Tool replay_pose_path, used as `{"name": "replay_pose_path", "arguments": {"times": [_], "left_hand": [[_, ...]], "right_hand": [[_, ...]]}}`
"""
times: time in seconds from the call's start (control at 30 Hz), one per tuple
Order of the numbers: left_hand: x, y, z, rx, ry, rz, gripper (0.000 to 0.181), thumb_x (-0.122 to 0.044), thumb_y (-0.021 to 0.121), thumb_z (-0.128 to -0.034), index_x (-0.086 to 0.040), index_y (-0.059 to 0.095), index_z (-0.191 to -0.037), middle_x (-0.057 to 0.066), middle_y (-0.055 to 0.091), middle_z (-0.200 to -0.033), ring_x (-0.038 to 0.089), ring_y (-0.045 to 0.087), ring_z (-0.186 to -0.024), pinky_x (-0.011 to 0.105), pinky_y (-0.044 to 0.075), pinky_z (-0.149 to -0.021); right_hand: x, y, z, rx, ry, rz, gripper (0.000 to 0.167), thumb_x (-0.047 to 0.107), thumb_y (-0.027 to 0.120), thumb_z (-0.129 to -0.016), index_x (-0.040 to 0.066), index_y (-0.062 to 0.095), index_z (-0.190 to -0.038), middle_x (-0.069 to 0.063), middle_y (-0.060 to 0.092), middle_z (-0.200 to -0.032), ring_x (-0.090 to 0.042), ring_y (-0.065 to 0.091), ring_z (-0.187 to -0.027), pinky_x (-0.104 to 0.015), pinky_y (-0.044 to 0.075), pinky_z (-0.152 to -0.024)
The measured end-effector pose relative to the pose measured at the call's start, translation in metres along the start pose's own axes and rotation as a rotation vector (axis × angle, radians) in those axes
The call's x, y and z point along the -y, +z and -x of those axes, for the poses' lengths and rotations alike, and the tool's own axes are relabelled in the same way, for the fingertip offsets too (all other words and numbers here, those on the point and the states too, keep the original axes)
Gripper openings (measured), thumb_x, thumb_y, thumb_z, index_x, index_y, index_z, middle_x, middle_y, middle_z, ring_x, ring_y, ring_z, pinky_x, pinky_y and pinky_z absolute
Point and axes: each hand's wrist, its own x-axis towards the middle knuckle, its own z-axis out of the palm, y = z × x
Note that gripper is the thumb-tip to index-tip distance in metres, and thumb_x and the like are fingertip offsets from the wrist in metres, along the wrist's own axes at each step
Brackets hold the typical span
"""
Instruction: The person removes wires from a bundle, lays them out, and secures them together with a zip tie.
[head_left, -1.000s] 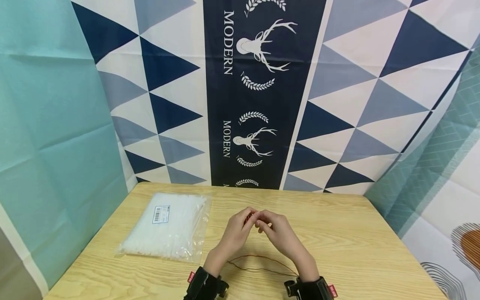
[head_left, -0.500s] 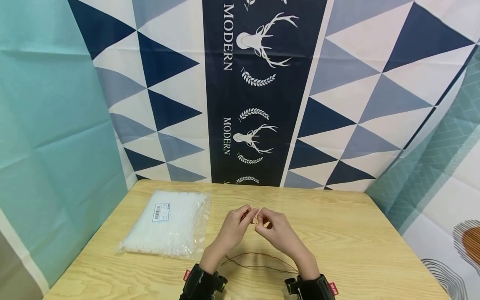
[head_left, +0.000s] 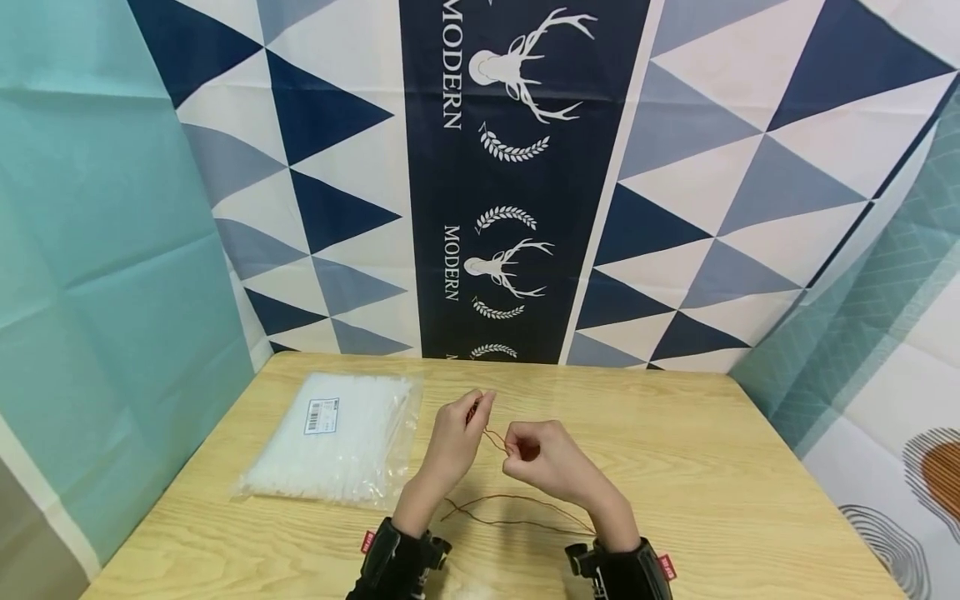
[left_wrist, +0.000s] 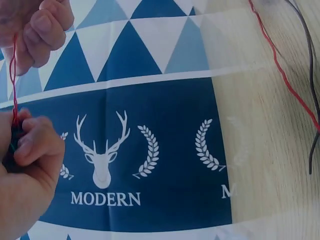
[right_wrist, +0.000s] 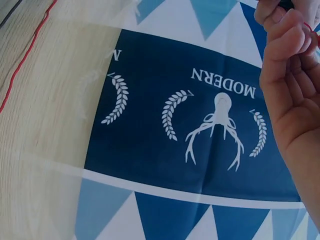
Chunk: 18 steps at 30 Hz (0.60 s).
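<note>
My left hand point(head_left: 453, 437) grips a small wound bundle of dark and red wire point(left_wrist: 14, 137), mostly hidden by its curled fingers. To its right and slightly lower, my right hand point(head_left: 551, 458) pinches a red wire point(left_wrist: 14, 82) that runs from the bundle across the gap between the hands. In the left wrist view this stretch looks like two strands close together. In the right wrist view, the fingertips of my right hand point(right_wrist: 295, 75) close on the wire. Both hands are held above the table.
On the wooden table point(head_left: 675, 467), a loose red wire point(head_left: 517, 497) and a black wire point(head_left: 510, 523) lie crossed below the hands. A clear bag of white strips point(head_left: 337, 442) with a label lies at left. A patterned cloth point(head_left: 495, 183) hangs behind.
The hands have drawn apart, the left going up and left, the right slightly down. A stretch of red wire now shows between them. The head view has tilted slightly downward.
</note>
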Motion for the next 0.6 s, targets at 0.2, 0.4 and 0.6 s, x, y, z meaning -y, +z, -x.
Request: {"name": "replay_pose_path", "arguments": {"times": [0.2,0.4,0.6], "left_hand": [[-0.001,0.003,-0.003,-0.043,0.015,0.053,0.046,-0.036,0.043,-0.1026,-0.010,0.042,-0.065,-0.006,0.032,-0.055,0.002,0.026,-0.047,0.017,0.025,-0.047],[-0.002,0.005,-0.003,-0.019,-0.005,0.106,0.042,-0.036,0.046,-0.1015,-0.012,0.048,-0.068,-0.005,0.038,-0.056,0.002,0.032,-0.047,0.017,0.028,-0.047],[-0.003,0.003,-0.001,-0.022,-0.019,0.066,0.043,-0.038,0.045,-0.1018,-0.012,0.049,-0.068,-0.004,0.040,-0.057,0.002,0.030,-0.048,0.018,0.028,-0.047]], "right_hand": [[0.000,-0.004,-0.002,-0.040,0.082,-0.040,0.016,0.005,0.059,-0.083,0.018,0.059,-0.074,0.007,0.057,-0.062,0.001,0.048,-0.054,-0.018,0.040,-0.053],[-0.005,-0.005,-0.003,-0.061,0.077,-0.135,0.014,0.027,0.062,-0.094,0.015,0.069,-0.098,-0.002,0.070,-0.075,-0.003,0.064,-0.065,-0.027,0.054,-0.061],[-0.001,-0.013,0.003,-0.052,0.014,-0.165,0.015,0.016,0.059,-0.096,0.009,0.071,-0.102,-0.006,0.067,-0.063,-0.001,0.060,-0.057,-0.024,0.046,-0.049]]}}
